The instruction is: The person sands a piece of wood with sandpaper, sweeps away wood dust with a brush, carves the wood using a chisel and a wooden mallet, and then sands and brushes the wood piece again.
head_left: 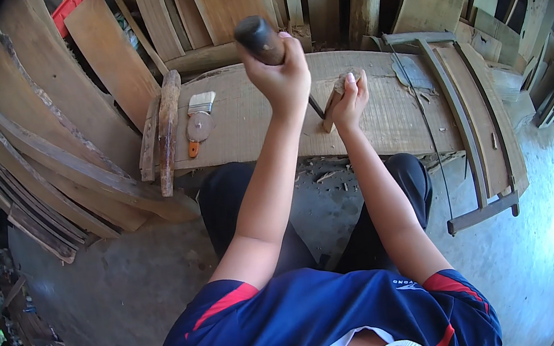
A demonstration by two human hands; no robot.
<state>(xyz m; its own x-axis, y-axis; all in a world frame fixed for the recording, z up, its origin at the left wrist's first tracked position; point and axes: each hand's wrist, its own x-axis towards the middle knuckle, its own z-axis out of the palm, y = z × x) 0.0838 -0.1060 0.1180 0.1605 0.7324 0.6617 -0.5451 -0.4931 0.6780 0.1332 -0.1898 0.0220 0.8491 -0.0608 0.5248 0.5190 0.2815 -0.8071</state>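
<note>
My left hand (283, 76) is raised over the wooden bench (258, 137), closed around the thick dark handle (260, 36) of a chisel-like tool. Its narrow dark blade (315, 105) slants down towards my right hand. In my right hand (352, 99) a small piece of wood (331, 110) is gripped, tilted, with its lower end at the bench top. The blade's tip is beside this piece; whether they touch I cannot tell. My fingers partly cover the wood.
On the bench's left lie a paintbrush (199, 104), a round brown piece (198, 127) and a long rough wooden bar (170, 131). A wooden frame saw (455, 119) rests across the right end. Boards (109, 58) lean behind and at the left. Shavings (334, 173) lie below the front edge.
</note>
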